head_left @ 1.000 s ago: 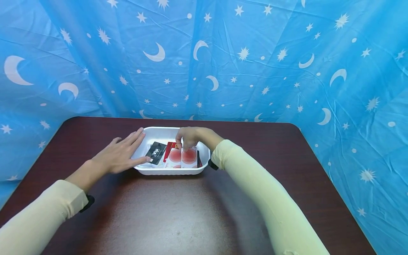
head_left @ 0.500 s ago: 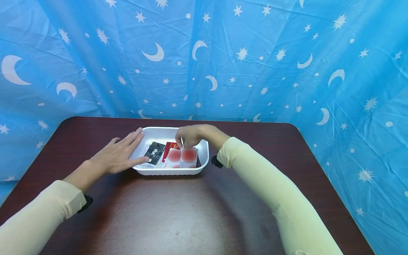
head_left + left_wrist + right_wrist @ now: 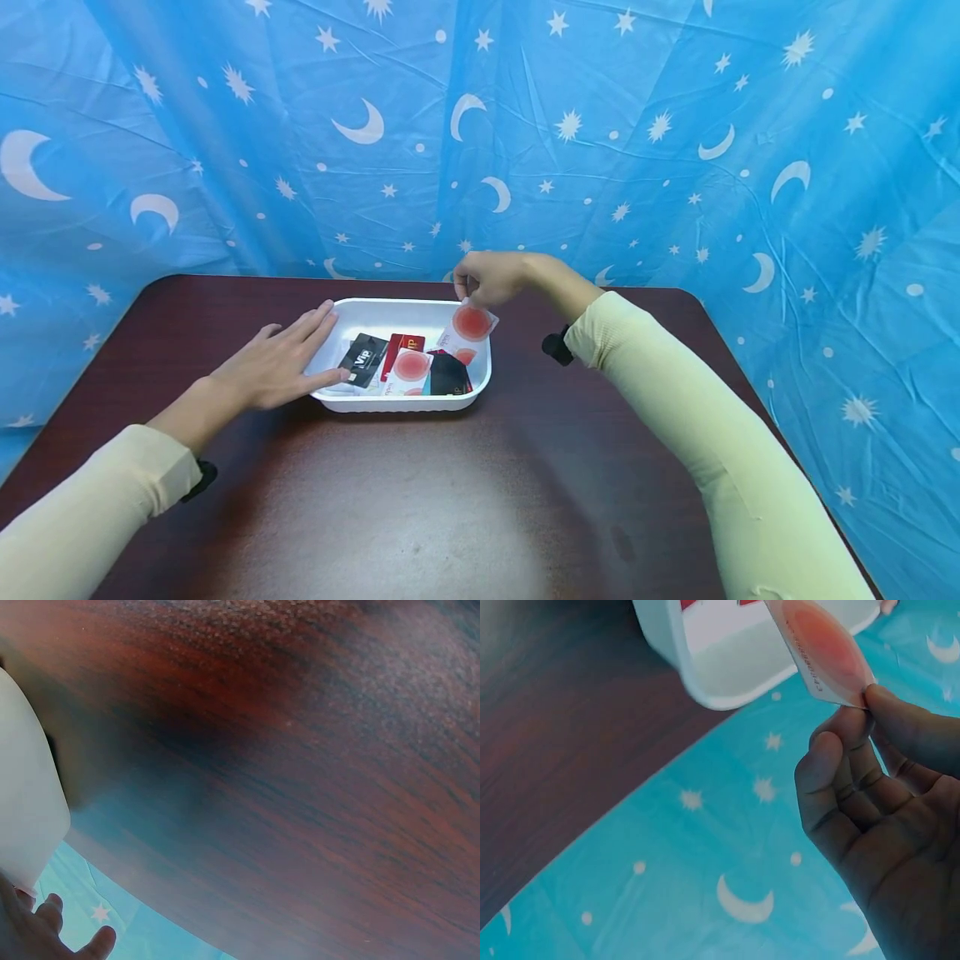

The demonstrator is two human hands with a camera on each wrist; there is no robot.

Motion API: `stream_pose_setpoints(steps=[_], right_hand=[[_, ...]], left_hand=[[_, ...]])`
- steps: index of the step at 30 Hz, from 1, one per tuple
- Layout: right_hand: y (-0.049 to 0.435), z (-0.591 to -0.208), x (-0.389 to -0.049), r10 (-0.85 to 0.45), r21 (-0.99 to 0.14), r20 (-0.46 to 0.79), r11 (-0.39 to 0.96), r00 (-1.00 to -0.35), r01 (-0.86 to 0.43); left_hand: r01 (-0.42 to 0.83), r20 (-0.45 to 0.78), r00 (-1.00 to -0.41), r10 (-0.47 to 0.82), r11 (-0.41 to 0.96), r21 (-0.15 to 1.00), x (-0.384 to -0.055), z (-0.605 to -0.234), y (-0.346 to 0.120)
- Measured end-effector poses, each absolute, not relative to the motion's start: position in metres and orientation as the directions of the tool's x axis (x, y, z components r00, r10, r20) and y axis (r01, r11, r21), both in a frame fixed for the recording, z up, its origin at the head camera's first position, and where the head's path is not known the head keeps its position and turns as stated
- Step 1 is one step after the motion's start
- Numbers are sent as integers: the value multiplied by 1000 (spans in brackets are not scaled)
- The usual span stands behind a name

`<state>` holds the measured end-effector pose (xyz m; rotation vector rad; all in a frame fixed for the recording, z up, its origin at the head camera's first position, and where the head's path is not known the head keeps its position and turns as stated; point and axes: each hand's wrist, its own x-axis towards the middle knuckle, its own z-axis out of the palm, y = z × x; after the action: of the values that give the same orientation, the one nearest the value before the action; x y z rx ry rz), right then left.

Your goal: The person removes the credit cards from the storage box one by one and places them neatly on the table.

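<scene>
My right hand [image 3: 495,277] pinches the corner of a white card with red circles [image 3: 470,325] between thumb and forefinger, above the right side of a white plastic tray [image 3: 397,404]. The right wrist view shows the same card [image 3: 825,649] tilted, gripped by its edge. My left hand [image 3: 288,358] lies with straight fingers along the tray's left rim. Inside the tray are a black VIP card [image 3: 365,358], a red card [image 3: 403,343], a second white card with red circles [image 3: 408,371] and a black piece [image 3: 448,375], partly overlapping.
The tray stands near the far side of a dark reddish-brown table [image 3: 390,500]. Behind the table hangs a blue curtain [image 3: 420,200] with white moons and stars. A sleeved forearm reaches in from each side.
My right hand has lifted the white card with red circles up and to the right, uncovering the black piece beneath. The left hand has stayed in place.
</scene>
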<state>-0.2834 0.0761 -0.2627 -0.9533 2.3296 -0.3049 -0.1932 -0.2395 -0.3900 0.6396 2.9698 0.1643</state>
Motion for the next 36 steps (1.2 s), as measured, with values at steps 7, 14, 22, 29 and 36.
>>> stream_pose_setpoints(steps=[7, 14, 22, 29, 36], right_hand=[[107, -254, -291, -652, -460, -370, 747, -662, -480], [137, -255, -300, -583, -531, -253, 751, -772, -393], [165, -265, -307, -497, -541, -237, 781, -835, -312], [185, -287, -313, -469, -596, -236, 761, -851, -254], [195, -308, -315, -444, -611, -226, 758, -867, -229]], left_hand=[[403, -80, -907, 414, 907, 122, -193, -390, -240], [408, -81, -904, 419, 905, 121, -193, -390, -240], [405, -90, -905, 415, 907, 115, -193, -390, -240], [402, -93, -906, 413, 908, 116, -194, -391, -240], [400, -94, -907, 411, 909, 113, -193, -391, -239]])
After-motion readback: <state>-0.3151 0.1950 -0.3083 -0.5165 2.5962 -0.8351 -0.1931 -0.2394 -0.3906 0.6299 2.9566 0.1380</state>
